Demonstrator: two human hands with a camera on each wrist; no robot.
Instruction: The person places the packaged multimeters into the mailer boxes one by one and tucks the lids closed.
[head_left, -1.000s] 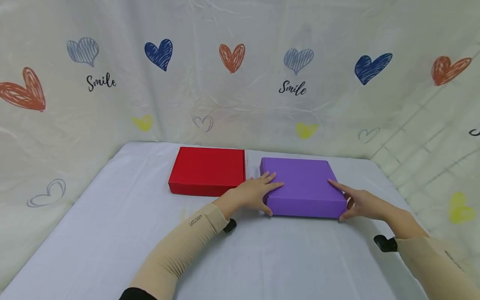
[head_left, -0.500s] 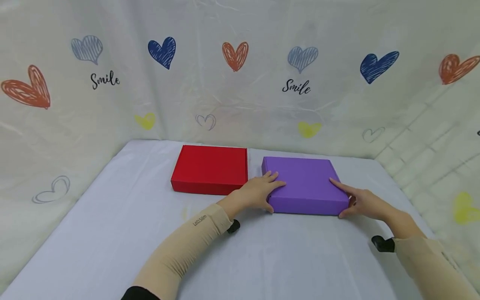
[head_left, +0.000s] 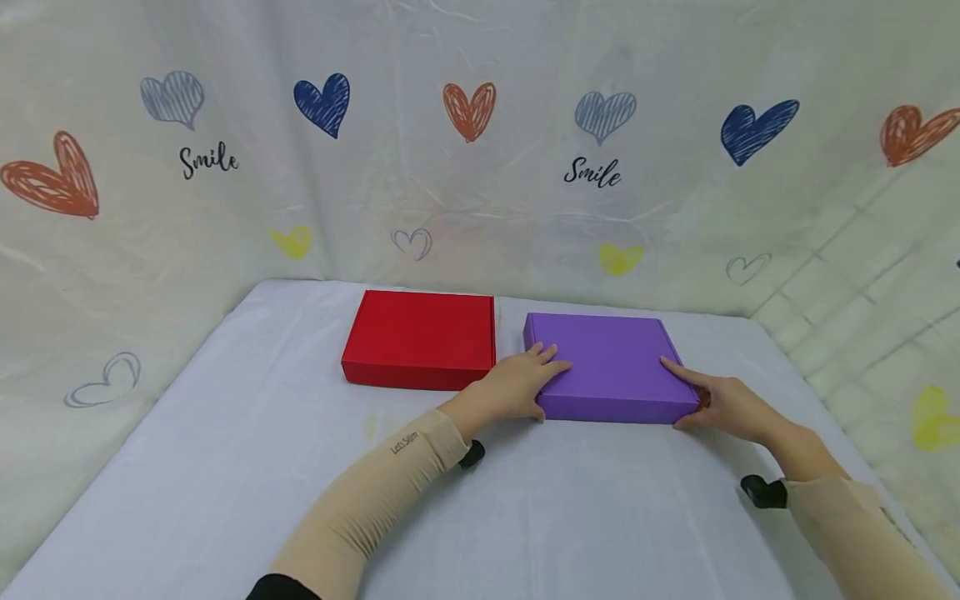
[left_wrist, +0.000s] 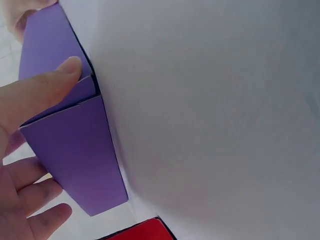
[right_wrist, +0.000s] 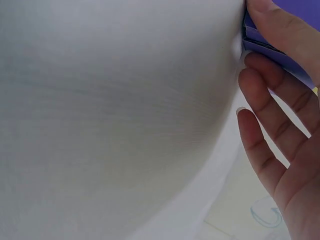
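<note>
A purple cardboard box (head_left: pixel 607 358) lies flat on the white-covered table (head_left: pixel 187 500). My left hand (head_left: pixel 513 385) holds its left front corner, fingers spread over the top and left side. In the left wrist view the thumb (left_wrist: pixel 42 95) presses the front face near a corner seam, with other fingers beside the side wall. My right hand (head_left: pixel 723 404) grips the right front corner, thumb at the front and index finger at the top edge. The right wrist view shows part of the box (right_wrist: pixel 302 9) under the thumb; the remaining fingers curve loosely below.
A flat red box (head_left: pixel 423 329) lies just left of the purple one, close to the left hand. White cloth printed with hearts and "Smile" (head_left: pixel 592 172) hangs behind and at both sides. Both forearms wear beige sleeves (head_left: pixel 360 508).
Both thumbs have shifted slightly away from me, and the lower front edge of the purple box has gone with them, its front face now looking shorter. The red box stays put.
</note>
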